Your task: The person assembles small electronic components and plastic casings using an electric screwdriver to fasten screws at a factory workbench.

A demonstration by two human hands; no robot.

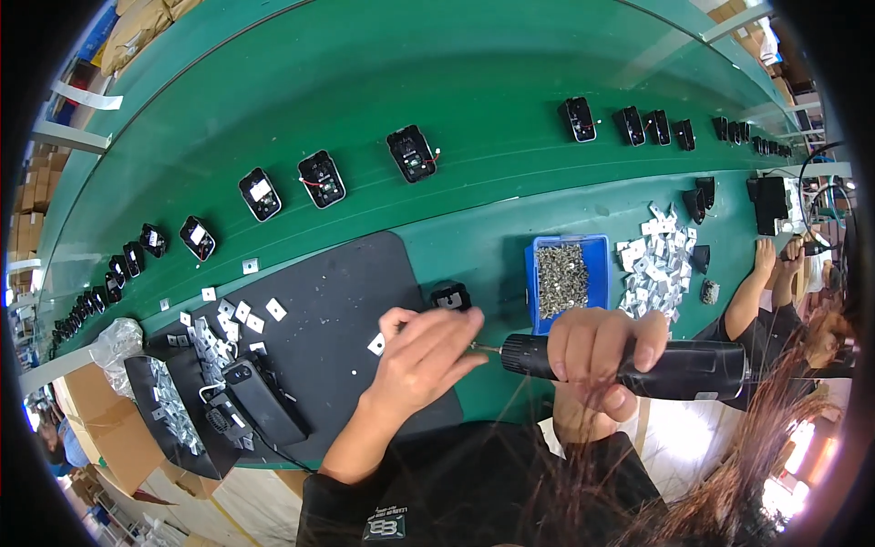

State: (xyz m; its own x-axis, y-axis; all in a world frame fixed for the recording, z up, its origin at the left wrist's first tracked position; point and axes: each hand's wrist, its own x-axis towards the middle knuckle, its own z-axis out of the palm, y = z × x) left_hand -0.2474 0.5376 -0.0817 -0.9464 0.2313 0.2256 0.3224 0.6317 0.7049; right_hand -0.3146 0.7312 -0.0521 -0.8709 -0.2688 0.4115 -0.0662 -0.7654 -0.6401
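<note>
My right hand is wrapped round a black electric screwdriver, held level with its thin bit pointing left. My left hand is at the bit's tip, fingers bent and partly closed; whatever they may pinch is too small to make out. Just beyond its fingers a small black plastic housing sits on the green bench, partly hidden by the hand. A small white plate with a hole shows beside the left hand, over the black mat.
A blue bin of small screws stands beyond my right hand, with a heap of pale plates to its right. More plates and a black box are at left. Black housings line the green belt. Another person's hand is at right.
</note>
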